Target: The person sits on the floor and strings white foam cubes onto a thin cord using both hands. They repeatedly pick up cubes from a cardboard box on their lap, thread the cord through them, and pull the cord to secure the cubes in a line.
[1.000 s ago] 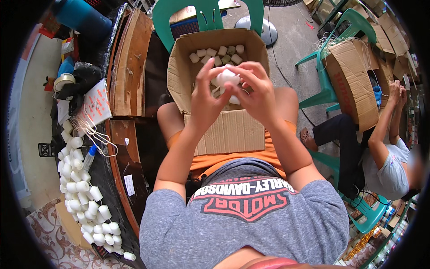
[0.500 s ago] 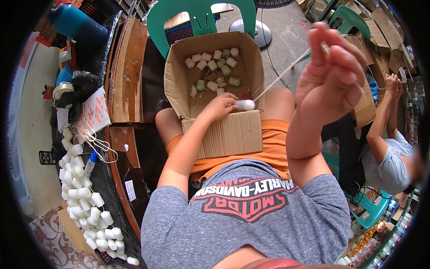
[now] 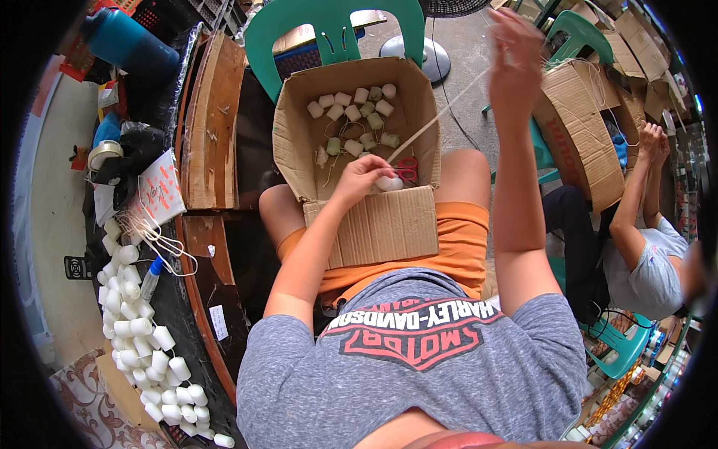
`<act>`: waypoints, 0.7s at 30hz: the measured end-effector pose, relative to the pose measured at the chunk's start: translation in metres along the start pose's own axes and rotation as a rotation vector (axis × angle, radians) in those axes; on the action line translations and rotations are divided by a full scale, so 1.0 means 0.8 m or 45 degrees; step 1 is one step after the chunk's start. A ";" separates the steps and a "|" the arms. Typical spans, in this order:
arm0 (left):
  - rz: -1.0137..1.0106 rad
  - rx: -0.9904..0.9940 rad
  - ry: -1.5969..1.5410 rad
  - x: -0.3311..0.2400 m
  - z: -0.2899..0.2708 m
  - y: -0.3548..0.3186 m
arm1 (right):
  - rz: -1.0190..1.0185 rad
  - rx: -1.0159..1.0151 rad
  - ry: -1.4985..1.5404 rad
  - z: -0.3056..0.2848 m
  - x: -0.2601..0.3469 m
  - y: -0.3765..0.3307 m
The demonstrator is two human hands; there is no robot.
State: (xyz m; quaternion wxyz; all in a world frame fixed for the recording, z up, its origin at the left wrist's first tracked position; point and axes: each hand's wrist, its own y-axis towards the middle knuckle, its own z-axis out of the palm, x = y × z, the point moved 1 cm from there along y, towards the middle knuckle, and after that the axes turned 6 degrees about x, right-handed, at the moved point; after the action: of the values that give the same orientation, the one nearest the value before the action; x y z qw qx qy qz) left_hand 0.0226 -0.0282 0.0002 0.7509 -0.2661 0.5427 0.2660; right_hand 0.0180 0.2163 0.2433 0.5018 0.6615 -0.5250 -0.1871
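Observation:
My left hand is over the near edge of an open cardboard box on my lap, its fingers pinched on a white string. Right by its fingertips is a white foam-like cylinder, partly covered by the hand. The string runs taut up and to the right into my raised right hand, which is blurred but appears closed on it. Red-handled scissors lie in the box beside the cylinder. Farther inside are several white and pale green cylinders, some joined by thin string.
On the left, a dark bench bears a pile of white cylinders, a blue-capped marker, a tape roll and a blue bottle. A green chair stands beyond the box. At right, a person sits with both hands raised.
My right hand has moved farther away and up, drawing the string longer. My left hand has shifted slightly left, the cylinder has moved left too, and the scissors show more.

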 end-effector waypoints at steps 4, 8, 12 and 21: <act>-0.152 -0.120 -0.062 -0.023 -0.017 -0.021 | 0.191 0.768 0.044 0.087 0.000 -0.111; -0.175 -0.148 -0.033 -0.033 -0.031 -0.036 | 0.388 1.738 0.532 0.132 0.062 -0.201; -0.102 -0.133 0.016 -0.028 -0.044 -0.045 | 0.517 1.290 0.761 0.132 0.060 -0.194; -0.027 -0.556 -0.542 -0.016 -0.033 -0.033 | 0.534 0.858 0.723 0.163 0.068 -0.258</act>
State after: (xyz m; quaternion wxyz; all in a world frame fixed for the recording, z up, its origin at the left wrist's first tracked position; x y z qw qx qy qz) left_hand 0.0195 -0.0668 0.0084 0.7755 -0.3652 0.3004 0.4183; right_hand 0.0425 0.0960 0.0252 0.4101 0.6919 -0.5207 0.2863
